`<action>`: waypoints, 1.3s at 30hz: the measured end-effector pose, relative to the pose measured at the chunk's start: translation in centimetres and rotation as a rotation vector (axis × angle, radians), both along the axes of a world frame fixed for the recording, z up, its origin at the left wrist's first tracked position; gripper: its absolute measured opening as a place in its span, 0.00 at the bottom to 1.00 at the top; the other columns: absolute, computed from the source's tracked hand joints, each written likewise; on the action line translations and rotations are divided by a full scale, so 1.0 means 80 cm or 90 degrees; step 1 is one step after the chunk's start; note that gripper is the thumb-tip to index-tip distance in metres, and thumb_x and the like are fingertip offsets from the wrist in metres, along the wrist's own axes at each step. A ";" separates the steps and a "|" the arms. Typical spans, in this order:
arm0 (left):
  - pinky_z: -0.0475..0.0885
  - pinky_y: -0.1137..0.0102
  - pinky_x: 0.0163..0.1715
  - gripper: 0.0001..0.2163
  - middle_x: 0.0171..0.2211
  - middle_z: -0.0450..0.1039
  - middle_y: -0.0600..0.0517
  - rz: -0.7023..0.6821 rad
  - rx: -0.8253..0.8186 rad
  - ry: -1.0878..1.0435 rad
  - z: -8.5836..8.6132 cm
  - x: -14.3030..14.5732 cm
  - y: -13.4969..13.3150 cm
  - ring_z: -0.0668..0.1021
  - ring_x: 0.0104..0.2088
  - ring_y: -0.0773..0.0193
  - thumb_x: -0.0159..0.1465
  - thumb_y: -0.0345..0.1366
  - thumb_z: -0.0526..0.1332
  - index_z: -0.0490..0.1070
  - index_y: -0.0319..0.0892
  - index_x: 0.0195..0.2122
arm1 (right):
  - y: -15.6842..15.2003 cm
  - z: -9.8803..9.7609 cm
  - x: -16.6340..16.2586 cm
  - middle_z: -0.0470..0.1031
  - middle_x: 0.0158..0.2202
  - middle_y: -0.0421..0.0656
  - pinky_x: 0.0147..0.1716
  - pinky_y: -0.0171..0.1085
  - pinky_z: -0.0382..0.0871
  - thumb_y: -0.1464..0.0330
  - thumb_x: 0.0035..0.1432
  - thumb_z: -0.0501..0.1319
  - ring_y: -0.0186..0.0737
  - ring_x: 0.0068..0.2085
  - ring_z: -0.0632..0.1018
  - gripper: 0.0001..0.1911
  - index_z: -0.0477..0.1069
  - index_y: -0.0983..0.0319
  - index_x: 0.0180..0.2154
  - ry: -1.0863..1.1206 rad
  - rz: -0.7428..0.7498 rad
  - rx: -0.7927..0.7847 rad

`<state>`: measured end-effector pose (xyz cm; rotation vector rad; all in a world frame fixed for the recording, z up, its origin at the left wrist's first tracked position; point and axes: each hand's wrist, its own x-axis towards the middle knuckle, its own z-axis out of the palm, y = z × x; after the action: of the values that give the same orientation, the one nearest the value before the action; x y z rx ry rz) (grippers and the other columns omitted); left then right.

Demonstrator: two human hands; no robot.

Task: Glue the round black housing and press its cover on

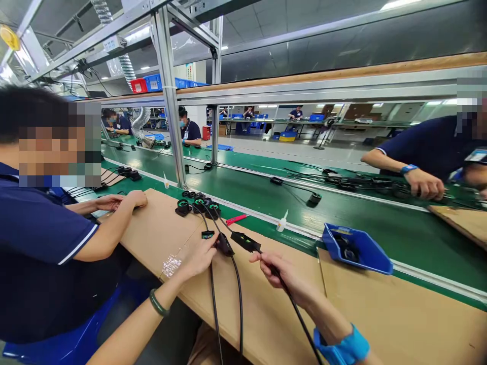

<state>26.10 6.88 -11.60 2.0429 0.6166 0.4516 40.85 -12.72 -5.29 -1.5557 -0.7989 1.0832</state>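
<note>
Now | left hand [200,256] gripping black connector block [224,246] on cardboard bench top [243,309] | right hand [283,271] at 3 o'clock pinching black cable [300,317] | blue bin [361,248] at 2 o'clock.

No writing can be read anywhere. The poster [189,71] on the far pillar is too small to make out. The badge [477,155] on the co-worker at right is blurred.

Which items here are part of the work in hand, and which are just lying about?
In hand:
left hand on a black connector
right hand holding a black cable
cable's connector block
round black sockets

Lying about:
blue bin
red tool
small white bottle
</note>
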 end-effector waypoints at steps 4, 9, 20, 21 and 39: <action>0.52 0.43 0.62 0.33 0.65 0.59 0.39 0.008 0.207 0.097 0.004 -0.009 0.003 0.61 0.63 0.39 0.57 0.29 0.62 0.60 0.44 0.65 | -0.011 0.000 0.033 0.55 0.18 0.33 0.22 0.32 0.46 0.54 0.52 0.57 0.30 0.20 0.56 0.19 0.73 0.64 0.32 -0.184 0.025 -0.061; 0.67 0.56 0.55 0.24 0.53 0.74 0.41 0.022 0.352 0.232 0.020 -0.070 0.039 0.74 0.53 0.49 0.57 0.19 0.53 0.72 0.42 0.53 | -0.023 -0.014 0.050 0.64 0.19 0.40 0.27 0.35 0.55 0.60 0.56 0.58 0.38 0.25 0.68 0.14 0.72 0.60 0.23 -0.410 0.027 -0.087; 0.62 0.51 0.58 0.20 0.54 0.70 0.40 -0.013 0.576 0.221 0.087 0.084 0.132 0.71 0.56 0.48 0.63 0.37 0.63 0.67 0.38 0.55 | -0.023 -0.007 0.050 0.77 0.29 0.46 0.32 0.36 0.60 0.71 0.61 0.52 0.44 0.33 0.76 0.14 0.76 0.62 0.31 -0.582 0.062 -0.121; 0.60 0.49 0.59 0.18 0.51 0.72 0.42 -0.019 0.580 0.211 0.087 0.104 0.135 0.73 0.54 0.48 0.62 0.39 0.64 0.69 0.38 0.52 | -0.026 -0.003 0.048 0.77 0.30 0.47 0.32 0.36 0.61 0.71 0.61 0.52 0.44 0.34 0.76 0.14 0.75 0.62 0.32 -0.591 0.047 -0.123; 0.76 0.66 0.40 0.23 0.39 0.79 0.48 -0.378 -0.136 0.085 0.041 0.132 -0.066 0.80 0.39 0.55 0.44 0.31 0.71 0.75 0.40 0.43 | -0.288 -0.033 0.165 0.80 0.36 0.54 0.40 0.49 0.73 0.66 0.57 0.52 0.54 0.39 0.81 0.16 0.79 0.59 0.33 -0.648 -0.210 -0.321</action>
<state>36.67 1.63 -8.29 1.9415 0.1064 -0.0971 54.06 -35.77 -7.96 -2.6158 -0.8899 0.1765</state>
